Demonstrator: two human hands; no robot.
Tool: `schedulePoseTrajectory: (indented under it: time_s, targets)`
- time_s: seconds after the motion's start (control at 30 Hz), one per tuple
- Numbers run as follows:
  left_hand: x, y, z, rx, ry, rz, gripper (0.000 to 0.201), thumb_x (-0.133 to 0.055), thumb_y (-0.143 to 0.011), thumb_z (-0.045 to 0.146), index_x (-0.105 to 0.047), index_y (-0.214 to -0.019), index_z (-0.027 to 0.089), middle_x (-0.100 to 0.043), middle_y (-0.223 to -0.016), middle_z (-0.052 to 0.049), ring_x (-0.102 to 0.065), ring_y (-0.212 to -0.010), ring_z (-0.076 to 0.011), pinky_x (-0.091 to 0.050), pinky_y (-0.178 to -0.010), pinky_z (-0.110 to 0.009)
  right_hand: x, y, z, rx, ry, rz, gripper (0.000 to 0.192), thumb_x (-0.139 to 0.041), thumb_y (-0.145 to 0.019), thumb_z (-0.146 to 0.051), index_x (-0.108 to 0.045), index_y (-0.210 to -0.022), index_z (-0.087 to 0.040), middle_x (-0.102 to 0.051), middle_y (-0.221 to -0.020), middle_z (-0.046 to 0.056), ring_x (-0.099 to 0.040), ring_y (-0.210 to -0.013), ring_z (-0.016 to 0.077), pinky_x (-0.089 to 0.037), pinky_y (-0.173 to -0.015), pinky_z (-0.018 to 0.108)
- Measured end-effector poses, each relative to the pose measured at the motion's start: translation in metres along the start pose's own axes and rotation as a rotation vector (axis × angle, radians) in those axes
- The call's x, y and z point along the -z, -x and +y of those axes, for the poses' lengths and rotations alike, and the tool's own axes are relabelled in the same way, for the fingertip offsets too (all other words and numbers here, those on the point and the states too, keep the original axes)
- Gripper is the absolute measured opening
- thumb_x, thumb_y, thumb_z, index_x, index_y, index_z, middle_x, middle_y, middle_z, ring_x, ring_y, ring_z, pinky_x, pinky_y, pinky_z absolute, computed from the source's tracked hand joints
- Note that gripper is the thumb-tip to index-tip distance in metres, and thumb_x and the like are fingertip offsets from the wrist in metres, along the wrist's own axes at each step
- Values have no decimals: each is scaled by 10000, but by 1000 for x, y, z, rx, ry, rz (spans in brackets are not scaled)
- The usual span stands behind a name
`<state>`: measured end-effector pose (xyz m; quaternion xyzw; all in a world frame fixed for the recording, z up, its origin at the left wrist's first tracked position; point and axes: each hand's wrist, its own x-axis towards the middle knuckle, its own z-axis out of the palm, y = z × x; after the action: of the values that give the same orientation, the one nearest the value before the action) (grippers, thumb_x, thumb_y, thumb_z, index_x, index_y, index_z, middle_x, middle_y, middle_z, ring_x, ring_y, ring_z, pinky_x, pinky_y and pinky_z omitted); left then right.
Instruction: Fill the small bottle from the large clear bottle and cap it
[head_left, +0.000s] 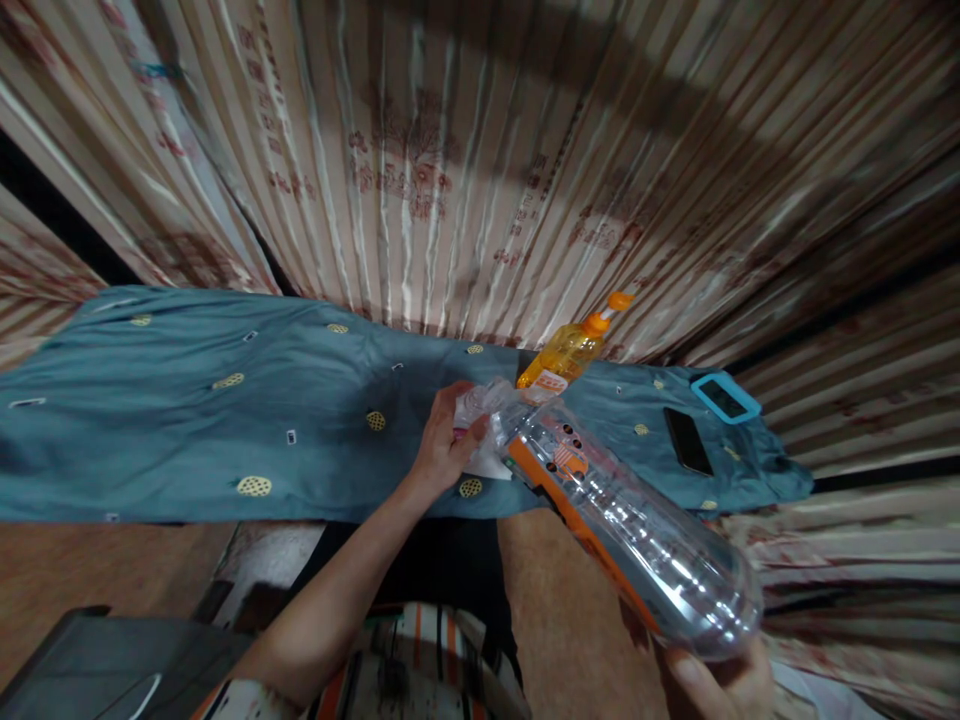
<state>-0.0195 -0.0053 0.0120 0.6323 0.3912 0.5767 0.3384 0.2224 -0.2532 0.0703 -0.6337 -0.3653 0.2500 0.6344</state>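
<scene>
My left hand (444,445) is closed around a small clear plastic container (484,398), and my fingers cover part of it. A large clear plastic bottle (637,530) with an orange label slants across the front of the table. My right hand (720,685) grips it near its base, at the lower right. The bottle's neck end meets the small container at my left hand; whether they touch I cannot tell. A pump bottle (562,360) of yellow-orange liquid with an orange pump head stands just behind. Something white and flat (491,465) lies below my left hand.
A teal cloth with pineapple prints (187,430) covers the narrow table. On its right part lie a black phone (688,440) and a blue-framed device (726,397). Pleated curtains (420,170) hang behind and on the right. A grey seat (112,660) stands at lower left.
</scene>
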Motion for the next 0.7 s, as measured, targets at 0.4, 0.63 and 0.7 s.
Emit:
schedulePoseTrajectory:
  time_s: [0.4, 0.63, 0.7]
  targets:
    - [-1, -1, -3, -12, 11, 3, 511, -694, -1016, 571, -614, -1371, 212, -691, -1267, -128, -698, -1189, -309, -585, -1066, -480, -15, 2, -14, -60, 22, 109, 1088, -1034, -646, -462, -585, -1605, -209, -628, -1633, 207, -770, -1099, 354, -665, -751, 401]
    - [-1, -1, -3, 6, 11, 6, 510, -715, -1004, 566, -623, -1360, 213, -699, -1262, -131, -699, -1182, -314, -584, -1061, -486, -18, 0, -21, -59, 20, 70, 983, -1007, -693, -504, -635, -1562, -235, -672, -1581, 195, -776, -998, 332, -656, -702, 409]
    - [-1, -1, -2, 8, 13, 5, 522, -712, -1004, 583, -620, -1365, 217, -699, -1260, -128, -701, -1184, -312, -583, -1066, -485, -20, 1, -21, -73, -21, 73, 1011, -1016, -690, -500, -612, -1579, -237, -644, -1612, 197, -768, -989, 305, -651, -688, 380]
